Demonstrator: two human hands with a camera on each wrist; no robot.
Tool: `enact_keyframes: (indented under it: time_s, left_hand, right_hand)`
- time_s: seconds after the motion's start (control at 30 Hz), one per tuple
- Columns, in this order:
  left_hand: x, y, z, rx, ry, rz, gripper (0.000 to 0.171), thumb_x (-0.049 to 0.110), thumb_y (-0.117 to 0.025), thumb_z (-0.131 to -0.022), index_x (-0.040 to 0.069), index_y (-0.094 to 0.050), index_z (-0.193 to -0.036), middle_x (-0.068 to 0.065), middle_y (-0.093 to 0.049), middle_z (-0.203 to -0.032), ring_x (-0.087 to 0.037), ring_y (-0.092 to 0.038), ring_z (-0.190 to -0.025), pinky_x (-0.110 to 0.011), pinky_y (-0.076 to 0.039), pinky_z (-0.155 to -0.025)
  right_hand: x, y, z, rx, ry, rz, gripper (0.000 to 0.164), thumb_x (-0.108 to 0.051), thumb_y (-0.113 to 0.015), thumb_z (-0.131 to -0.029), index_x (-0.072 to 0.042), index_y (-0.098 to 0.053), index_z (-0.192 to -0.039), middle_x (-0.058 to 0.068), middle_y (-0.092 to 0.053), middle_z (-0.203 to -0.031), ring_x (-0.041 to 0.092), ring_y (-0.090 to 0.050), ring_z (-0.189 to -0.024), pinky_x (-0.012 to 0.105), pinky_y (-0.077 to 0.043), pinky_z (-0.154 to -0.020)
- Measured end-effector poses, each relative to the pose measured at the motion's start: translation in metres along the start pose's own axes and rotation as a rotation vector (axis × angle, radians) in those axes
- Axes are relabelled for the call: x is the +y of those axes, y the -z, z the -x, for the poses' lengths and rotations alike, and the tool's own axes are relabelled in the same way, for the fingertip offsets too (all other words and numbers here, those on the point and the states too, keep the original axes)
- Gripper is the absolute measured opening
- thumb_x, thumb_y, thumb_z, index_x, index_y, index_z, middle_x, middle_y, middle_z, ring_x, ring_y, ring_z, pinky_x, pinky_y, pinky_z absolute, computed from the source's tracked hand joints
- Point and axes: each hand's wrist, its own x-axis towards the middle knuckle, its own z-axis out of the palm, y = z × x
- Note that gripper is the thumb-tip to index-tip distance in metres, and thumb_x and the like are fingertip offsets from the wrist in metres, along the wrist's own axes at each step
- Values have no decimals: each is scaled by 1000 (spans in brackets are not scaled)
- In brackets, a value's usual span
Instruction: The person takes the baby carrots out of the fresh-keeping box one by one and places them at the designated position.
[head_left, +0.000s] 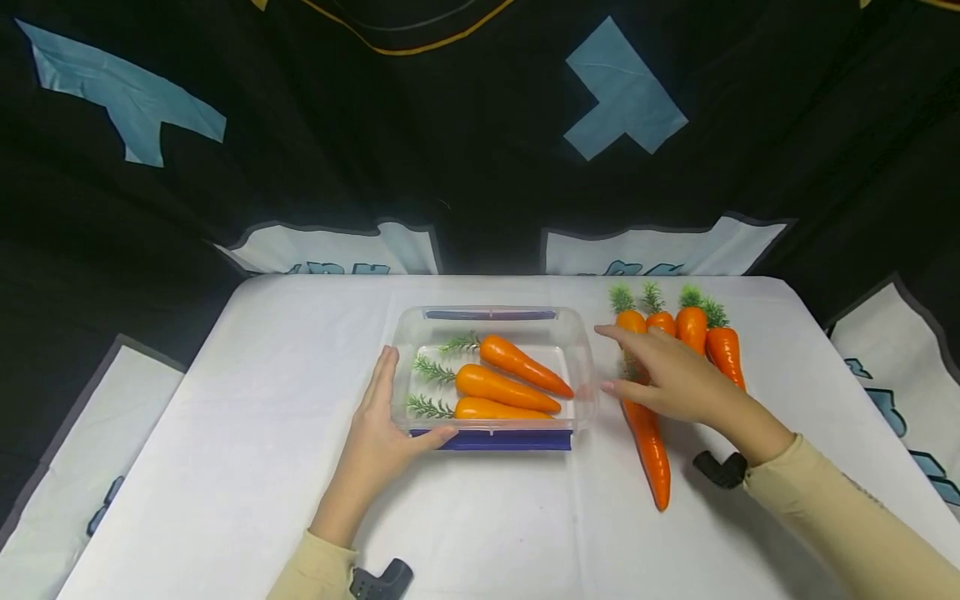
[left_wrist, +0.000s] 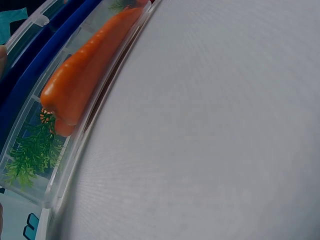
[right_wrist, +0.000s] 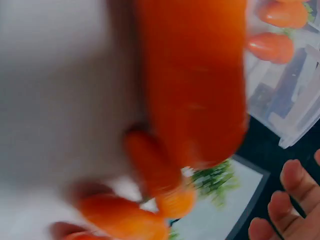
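Note:
A clear plastic container with blue latches holds three orange carrots with green tops, lying side by side. My left hand is spread against its left side, the fingers along the wall and the thumb at the front rim by the latch. My right hand is over the carrots right of the container, thumb and fingers apart. Beneath that hand a long carrot points toward me, its leafy top partly hidden. The right wrist view shows this carrot large and blurred, with the fingertips off to the side.
Several more carrots lie in a row at the table's back right, their tops toward the far edge. A white cloth covers the table. Black fabric with pale blue and white patches hangs behind it.

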Motion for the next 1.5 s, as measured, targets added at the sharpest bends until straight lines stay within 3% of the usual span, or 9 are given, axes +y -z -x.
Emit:
enact_keyframes:
  time_s: [0.2,0.27,0.47,0.63,0.73,0.9,1.1,1.33,1.5]
  left_hand:
    - [0,0,1,-3,6,-5,130,65,-84,-63,21,-11,-161,-5,-13,-168,-34,-22,-152,-59,-30,-118]
    - [0,0,1,-3,5,-7,130,65,-84,-63,21,-11,-161,-5,-13,-168,-34,-22,-152,-58,-29,-119]
    - [0,0,0,-1,-1,-10,130,65,-84,-63,19,-11,-161,-6,-13,-168,-34,-22,-152,-59,-30,-119]
    - [1,1,0,-3,8,-3,130,65,-84,-63,20,-11,-161,-3,-12,-168,-33,-21,-153,-58,-29,-119]
    - [1,1,0,-9,16,-1,131,66,-84,-63,21,-10,-161,-2,-11,-168,-33,-20,-153,-58,-28,-119]
    - [1,1,0,-16,24,1,131,68,-83,-62,23,-9,-161,-2,-10,-168,-32,-19,-153,-59,-28,-119]
    - [2,0,0,-10,19,-1,130,66,-84,-63,22,-10,-161,-3,-11,-168,-32,-21,-153,-58,-28,-119]
    - [2,1,1,-10,19,-5,129,66,-84,-63,22,-11,-161,-3,-12,-168,-33,-21,-153,-58,-29,-119]
    - [2,1,1,-8,17,-14,130,67,-83,-63,22,-10,-161,-1,-11,-168,-33,-22,-152,-59,-30,-119]
  right_hand:
    - [-22,3,-34,38,49,43,76,-65,-61,-88,-33,-37,-152,-2,-60,-98,15,-48,-90,33,-51,-77]
    - [-29,3,-44,51,79,66,74,-64,-61,-88,-35,-37,-152,-2,-61,-102,16,-48,-94,31,-48,-73]
    - [-50,-4,-68,101,280,255,70,-55,-66,-90,-34,-40,-151,-2,-65,-119,20,-51,-100,36,-50,-87]
    - [-64,-14,-81,37,365,278,72,-48,-71,-88,-34,-39,-151,-2,-67,-123,21,-54,-103,36,-51,-90]
    - [-67,-20,-86,-23,381,285,75,-47,-74,-86,-33,-38,-151,-3,-71,-115,21,-56,-99,37,-50,-93]
    - [-72,-25,-91,-91,386,284,76,-46,-76,-84,-35,-37,-149,-8,-73,-100,19,-55,-84,36,-45,-85]
    - [-73,-28,-95,-152,363,237,78,-39,-77,-84,-37,-36,-149,-9,-74,-107,20,-61,-87,41,-49,-88]
    - [-75,-33,-101,-245,373,211,78,-35,-76,-87,-38,-34,-152,-4,-67,-81,16,-55,-63,27,-51,-65]
    - [-78,-38,-107,-330,350,234,76,-30,-72,-91,-40,-30,-153,-2,-69,-93,17,-60,-69,33,-59,-76]
